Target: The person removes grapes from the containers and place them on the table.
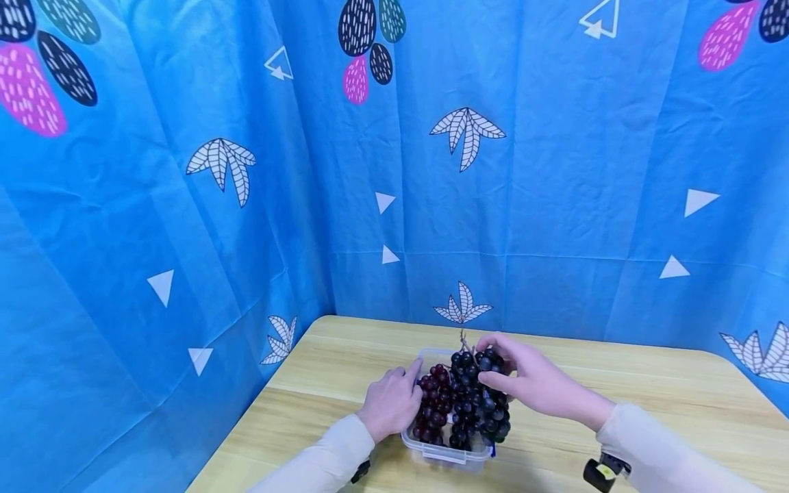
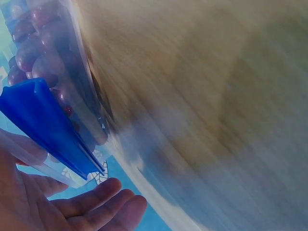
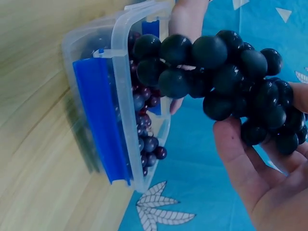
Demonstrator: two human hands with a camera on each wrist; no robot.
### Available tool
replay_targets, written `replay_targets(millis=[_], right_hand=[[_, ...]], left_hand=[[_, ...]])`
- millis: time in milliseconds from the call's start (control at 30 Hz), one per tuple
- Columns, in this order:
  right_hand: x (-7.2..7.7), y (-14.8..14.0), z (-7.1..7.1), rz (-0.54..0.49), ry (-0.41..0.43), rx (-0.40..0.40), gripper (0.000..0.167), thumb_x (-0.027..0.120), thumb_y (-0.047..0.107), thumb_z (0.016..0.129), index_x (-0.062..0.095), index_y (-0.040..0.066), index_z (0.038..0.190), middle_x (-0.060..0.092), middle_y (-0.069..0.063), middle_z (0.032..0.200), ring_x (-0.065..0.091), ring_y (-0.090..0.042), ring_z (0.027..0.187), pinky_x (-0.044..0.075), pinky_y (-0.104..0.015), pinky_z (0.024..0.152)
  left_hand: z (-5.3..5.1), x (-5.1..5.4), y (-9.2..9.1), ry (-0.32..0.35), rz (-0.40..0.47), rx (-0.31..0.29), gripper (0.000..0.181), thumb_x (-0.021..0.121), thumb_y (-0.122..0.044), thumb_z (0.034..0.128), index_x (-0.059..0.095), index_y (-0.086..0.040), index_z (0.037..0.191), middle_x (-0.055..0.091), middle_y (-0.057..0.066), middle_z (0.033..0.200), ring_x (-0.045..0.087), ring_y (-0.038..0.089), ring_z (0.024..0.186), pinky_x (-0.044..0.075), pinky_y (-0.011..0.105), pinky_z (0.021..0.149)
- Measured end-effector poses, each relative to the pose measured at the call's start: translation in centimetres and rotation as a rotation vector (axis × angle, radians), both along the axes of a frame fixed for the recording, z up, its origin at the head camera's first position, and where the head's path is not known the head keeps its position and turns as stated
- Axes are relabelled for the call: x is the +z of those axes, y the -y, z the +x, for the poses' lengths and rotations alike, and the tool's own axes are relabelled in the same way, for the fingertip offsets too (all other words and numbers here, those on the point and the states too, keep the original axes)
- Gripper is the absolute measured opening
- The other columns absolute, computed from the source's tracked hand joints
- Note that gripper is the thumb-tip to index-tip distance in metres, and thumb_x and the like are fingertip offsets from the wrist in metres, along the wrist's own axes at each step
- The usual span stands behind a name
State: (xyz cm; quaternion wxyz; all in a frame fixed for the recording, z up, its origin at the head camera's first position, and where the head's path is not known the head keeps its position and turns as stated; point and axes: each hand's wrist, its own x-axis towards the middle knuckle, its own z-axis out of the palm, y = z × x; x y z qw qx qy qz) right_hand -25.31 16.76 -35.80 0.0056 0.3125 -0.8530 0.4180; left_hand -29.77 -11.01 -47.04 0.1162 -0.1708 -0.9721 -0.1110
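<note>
A clear plastic box [image 1: 439,453] with blue side clips [image 3: 98,120] stands on the table, holding dark red grapes [image 1: 433,400] on its left side. My right hand [image 1: 533,376] holds a bunch of black grapes [image 3: 226,77] by its upper part, fingers and thumb around it. The bunch hangs over the box's right side, its lower end by the rim. My left hand [image 1: 392,399] rests on the box's left rim, index finger stretched along it. In the left wrist view, its other fingers [image 2: 103,199] lie loosely bent beside the blue clip [image 2: 48,127], gripping nothing.
The light wooden table [image 1: 616,383] extends right of the box and a little to its left. A blue patterned curtain [image 1: 555,171] hangs behind the table and along its left side. Each wrist carries a black device, the right one [image 1: 600,472] below the sleeve.
</note>
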Motion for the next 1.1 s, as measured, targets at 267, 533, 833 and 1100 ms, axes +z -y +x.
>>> replay_targets(millis=[267, 533, 833, 1100], right_hand=[[-0.8, -2.0, 0.5, -0.015, -0.028, -0.064, 0.035, 0.067, 0.03, 0.097, 0.055, 0.018, 0.127, 0.059, 0.0, 0.081, 0.055, -0.01, 0.06, 0.05, -0.029, 0.056], [-2.0, -3.7, 0.3, 0.009, -0.019, -0.203, 0.029, 0.066, 0.029, 0.097, 0.057, 0.016, 0.121, 0.062, -0.004, 0.092, 0.056, -0.012, 0.058, 0.05, -0.029, 0.055], [-3.9, -4.7, -0.4, -0.014, 0.14, -0.317, 0.034, 0.067, 0.03, 0.097, 0.056, 0.01, 0.123, 0.064, -0.017, 0.117, 0.061, -0.019, 0.07, 0.056, -0.035, 0.056], [-6.0, -5.0, -1.1, -0.047, 0.238, -0.38, 0.035, 0.068, 0.028, 0.096, 0.056, 0.008, 0.122, 0.061, -0.011, 0.092, 0.055, -0.018, 0.055, 0.055, -0.036, 0.05]], left_hand=[[0.0, 0.1, 0.0, -0.011, -0.023, -0.007, 0.056, 0.043, -0.031, 0.1018, 0.041, -0.015, 0.155, 0.069, 0.012, 0.111, 0.066, 0.027, 0.098, 0.058, 0.043, 0.069], [0.3, 0.5, 0.1, 0.017, -0.025, -0.001, 0.056, 0.044, -0.031, 0.1021, 0.041, -0.014, 0.155, 0.068, 0.013, 0.114, 0.066, 0.027, 0.101, 0.058, 0.043, 0.072], [0.3, 0.4, 0.1, 0.012, -0.023, 0.002, 0.055, 0.044, -0.032, 0.1018, 0.042, -0.014, 0.154, 0.069, 0.014, 0.116, 0.066, 0.028, 0.103, 0.058, 0.045, 0.072], [0.2, 0.4, -0.1, 0.016, -0.026, -0.003, 0.056, 0.043, -0.033, 0.1017, 0.041, -0.014, 0.155, 0.069, 0.013, 0.114, 0.067, 0.028, 0.099, 0.058, 0.044, 0.072]])
